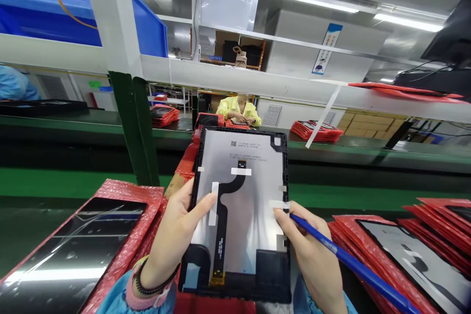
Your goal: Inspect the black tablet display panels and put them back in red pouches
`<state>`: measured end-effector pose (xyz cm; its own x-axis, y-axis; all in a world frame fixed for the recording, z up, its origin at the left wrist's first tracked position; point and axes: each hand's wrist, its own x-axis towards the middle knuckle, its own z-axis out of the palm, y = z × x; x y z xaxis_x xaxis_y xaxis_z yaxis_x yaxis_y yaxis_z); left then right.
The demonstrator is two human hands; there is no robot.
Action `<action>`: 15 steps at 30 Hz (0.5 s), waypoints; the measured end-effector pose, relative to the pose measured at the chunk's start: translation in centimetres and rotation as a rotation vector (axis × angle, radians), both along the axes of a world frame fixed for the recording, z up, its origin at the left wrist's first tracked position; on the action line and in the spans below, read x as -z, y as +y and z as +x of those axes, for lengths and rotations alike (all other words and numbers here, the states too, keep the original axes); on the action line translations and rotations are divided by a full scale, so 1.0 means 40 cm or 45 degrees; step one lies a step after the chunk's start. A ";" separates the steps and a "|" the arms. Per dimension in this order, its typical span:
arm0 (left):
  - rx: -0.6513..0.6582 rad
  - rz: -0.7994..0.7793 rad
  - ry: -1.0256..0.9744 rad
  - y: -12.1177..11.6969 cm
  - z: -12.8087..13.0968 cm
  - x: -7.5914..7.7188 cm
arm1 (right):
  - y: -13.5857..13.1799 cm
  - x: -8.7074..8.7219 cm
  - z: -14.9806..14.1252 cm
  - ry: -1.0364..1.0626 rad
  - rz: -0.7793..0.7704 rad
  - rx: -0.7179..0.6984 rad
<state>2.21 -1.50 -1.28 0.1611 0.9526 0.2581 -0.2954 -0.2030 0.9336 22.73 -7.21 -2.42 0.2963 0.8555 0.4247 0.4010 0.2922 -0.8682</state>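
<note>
I hold a tablet display panel (pixel 253 216) upright with its silver back toward me; a black flex cable (pixel 222 216) runs down it under small white tape strips. My left hand (pixel 172 240) grips the panel's left edge, thumb pressed on a tape strip. My right hand (pixel 312 260) supports the right edge, thumb on another tape strip, and holds a blue pen (pixel 353 265) pointing at the panel.
Red bubble-wrap bags with panels lie at the left (pixel 73 245) and in a stack at the right (pixel 412 255). A green conveyor (pixel 368 176) runs across. Beyond it sits a person in yellow (pixel 239 110), with more red stacks (pixel 316 131). Blue bins (pixel 147 24) stand on the shelf above.
</note>
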 end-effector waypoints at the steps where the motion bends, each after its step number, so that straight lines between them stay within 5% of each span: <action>1: 0.006 -0.008 -0.001 0.002 -0.001 0.000 | 0.001 -0.002 -0.003 0.005 -0.010 0.003; 10: 0.079 0.055 0.016 -0.003 0.002 -0.003 | -0.001 0.022 0.006 0.070 0.051 0.065; 15: 0.051 0.120 0.051 -0.005 0.004 0.001 | -0.005 -0.003 -0.002 -0.033 0.122 0.173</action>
